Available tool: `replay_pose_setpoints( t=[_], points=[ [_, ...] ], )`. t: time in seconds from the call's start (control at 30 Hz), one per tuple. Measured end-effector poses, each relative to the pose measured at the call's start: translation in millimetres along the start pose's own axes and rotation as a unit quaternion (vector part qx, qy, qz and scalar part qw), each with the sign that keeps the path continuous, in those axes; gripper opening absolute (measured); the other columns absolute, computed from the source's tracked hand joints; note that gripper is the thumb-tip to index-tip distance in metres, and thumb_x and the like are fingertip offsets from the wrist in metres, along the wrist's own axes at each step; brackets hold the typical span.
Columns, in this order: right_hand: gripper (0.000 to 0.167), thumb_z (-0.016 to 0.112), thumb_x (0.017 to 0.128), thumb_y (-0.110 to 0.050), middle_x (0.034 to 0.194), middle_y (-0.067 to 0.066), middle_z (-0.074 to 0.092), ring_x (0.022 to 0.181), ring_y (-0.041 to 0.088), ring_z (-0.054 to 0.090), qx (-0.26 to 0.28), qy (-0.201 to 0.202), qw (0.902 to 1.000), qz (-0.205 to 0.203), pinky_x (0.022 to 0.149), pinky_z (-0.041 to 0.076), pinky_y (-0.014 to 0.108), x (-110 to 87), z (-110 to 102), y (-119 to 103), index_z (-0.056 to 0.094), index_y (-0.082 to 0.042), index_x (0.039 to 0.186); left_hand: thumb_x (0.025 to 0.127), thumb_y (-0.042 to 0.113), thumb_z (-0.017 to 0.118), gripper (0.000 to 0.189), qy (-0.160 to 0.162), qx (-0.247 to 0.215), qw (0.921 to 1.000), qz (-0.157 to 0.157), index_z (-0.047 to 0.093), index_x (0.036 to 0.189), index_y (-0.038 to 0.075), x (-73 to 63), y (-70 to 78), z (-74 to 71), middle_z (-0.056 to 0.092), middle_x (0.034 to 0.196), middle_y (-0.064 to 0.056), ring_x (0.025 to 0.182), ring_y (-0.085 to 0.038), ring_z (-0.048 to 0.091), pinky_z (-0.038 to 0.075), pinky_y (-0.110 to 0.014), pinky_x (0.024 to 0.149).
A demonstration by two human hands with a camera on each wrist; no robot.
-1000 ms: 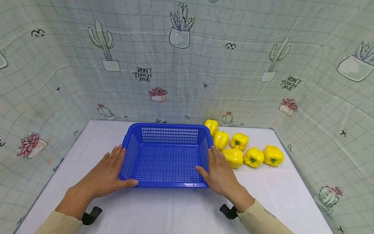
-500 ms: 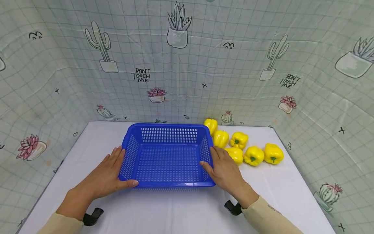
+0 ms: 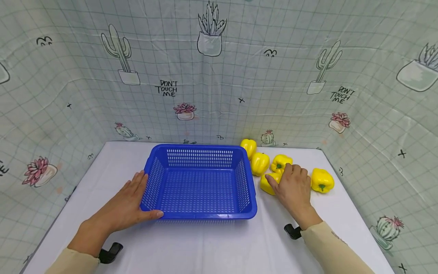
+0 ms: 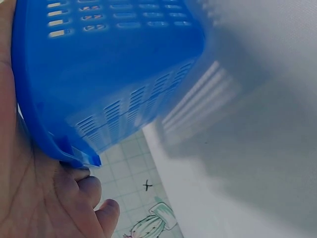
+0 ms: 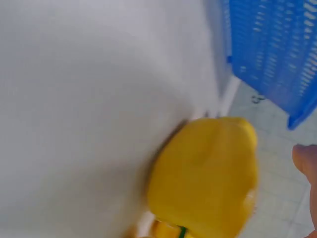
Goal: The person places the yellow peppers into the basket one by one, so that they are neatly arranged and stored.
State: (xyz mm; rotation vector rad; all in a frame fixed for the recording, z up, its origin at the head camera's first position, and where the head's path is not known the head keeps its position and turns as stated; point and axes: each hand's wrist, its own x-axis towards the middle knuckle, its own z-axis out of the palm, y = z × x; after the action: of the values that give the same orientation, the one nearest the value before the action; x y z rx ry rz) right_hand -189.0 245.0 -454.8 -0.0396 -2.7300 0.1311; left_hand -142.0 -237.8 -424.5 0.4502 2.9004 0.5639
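Observation:
A blue plastic basket [image 3: 205, 216] with slotted walls sits mid-table, nothing inside it. My left hand [image 3: 119, 203] rests along its left rim, fingers extended and thumb lying on the front rim. In the left wrist view the palm [image 4: 39, 198] is against the basket's rim. To the right, my right hand [image 3: 295, 190] is over the yellow bell peppers, thumb spread from the fingers. It covers most of one pepper. The thumb overlaps a second bell pepper [image 3: 268, 186] in the head view. A large bell pepper [image 5: 205, 173] fills the right wrist view's lower middle.
Several more bell peppers lie on the table's right side: one bell pepper [image 3: 322, 180] right of my hand, others [image 3: 260, 164] beside the basket's back right corner. Black wrist mounts [image 3: 111, 252] sit under both wrists. A patterned curtain [image 3: 219, 83] encloses the white table [image 3: 205, 247].
My right hand has left the basket's right rim and moved right, over the bell peppers. The left hand has stayed on the left rim, and the basket has hardly moved.

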Motion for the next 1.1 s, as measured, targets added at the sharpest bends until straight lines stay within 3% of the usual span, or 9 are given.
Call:
replay_pose_setpoints(
  t=[0.27,0.57,0.73,0.9,1.1],
  points=[
    [0.086,0.070,0.088,-0.071,0.093,0.027,0.050,0.089,0.044,0.048,-0.015,-0.073,0.9964,0.041,0.072,0.041,0.050,3.4,24,-4,0.053,0.012,0.106,0.082,0.079,0.071,0.136,-0.003,-0.004,1.0000,-0.003,0.011,0.165,-0.010,0.0,0.8,2.2,0.007,0.173,-0.032,0.161,-0.050,0.011,0.016,-0.067,0.128],
    [0.078,0.077,0.087,-0.062,0.094,0.026,0.048,0.090,0.044,0.047,-0.023,-0.056,0.9982,-0.005,0.072,0.039,0.049,5.1,35,-5,0.052,0.011,0.100,0.083,0.076,0.072,0.133,-0.003,0.001,1.0000,-0.008,0.011,0.165,-0.010,-1.3,2.6,1.1,0.007,0.174,-0.031,0.160,-0.050,0.012,0.017,-0.068,0.127],
    [0.075,0.079,0.088,-0.051,0.118,0.031,0.059,0.110,0.048,0.053,-0.012,-0.056,0.9963,-0.065,0.083,0.046,0.058,1.9,29,3,0.058,0.013,0.120,0.083,0.077,0.072,0.134,-0.004,-0.009,0.9999,-0.009,0.010,0.165,-0.009,-1.3,2.7,0.3,0.006,0.174,-0.030,0.161,-0.050,0.011,0.016,-0.069,0.127],
    [0.080,0.081,0.089,-0.042,0.143,0.027,0.056,0.133,0.047,0.049,-0.009,-0.099,0.9870,-0.126,0.103,0.044,0.066,-0.8,17,15,0.053,0.006,0.147,0.082,0.079,0.071,0.135,-0.002,-0.008,0.9999,-0.007,0.010,0.165,-0.009,-1.0,3.4,0.1,0.006,0.174,-0.030,0.161,-0.050,0.011,0.017,-0.068,0.128],
    [0.083,0.084,0.088,-0.029,0.155,0.024,0.050,0.142,0.046,0.045,-0.012,-0.144,0.9739,-0.175,0.115,0.038,0.070,-1.3,8,28,0.046,0.001,0.155,0.082,0.080,0.070,0.136,-0.002,-0.004,1.0000,-0.008,0.010,0.165,-0.009,-0.4,1.7,0.9,0.007,0.174,-0.031,0.161,-0.050,0.012,0.017,-0.068,0.127]
  ],
)
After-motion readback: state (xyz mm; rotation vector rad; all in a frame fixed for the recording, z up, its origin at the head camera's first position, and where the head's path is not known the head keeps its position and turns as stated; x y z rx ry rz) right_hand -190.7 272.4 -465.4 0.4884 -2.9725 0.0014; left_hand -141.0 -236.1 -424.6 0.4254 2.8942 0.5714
